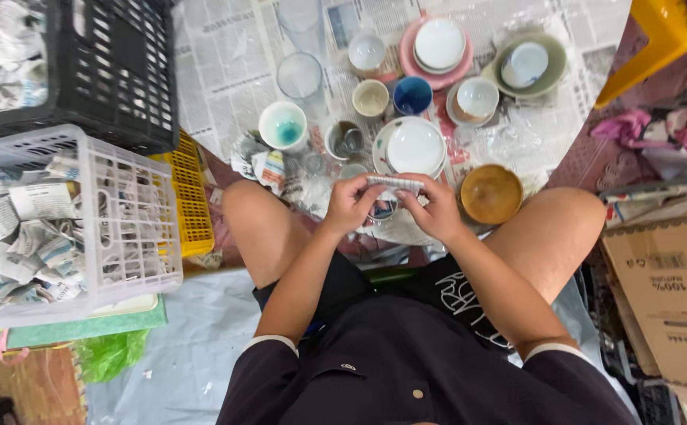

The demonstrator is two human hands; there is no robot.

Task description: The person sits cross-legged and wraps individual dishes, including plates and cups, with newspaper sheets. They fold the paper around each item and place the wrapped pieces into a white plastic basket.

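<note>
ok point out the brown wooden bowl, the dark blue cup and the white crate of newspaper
brown wooden bowl (490, 194), head view, inside of the bowl
dark blue cup (412, 95), head view, its blue interior
white crate (135, 212), head view, its lattice side wall

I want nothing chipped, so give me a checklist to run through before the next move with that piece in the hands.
1. Left hand grips the wrapped piece: ok.
2. Right hand grips its other end: ok.
3. Paper covers the piece fully: cannot tell.
4. Brown bowl apart from the right hand: ok.
5. White crate at the left has room on top: cannot tell.
</note>
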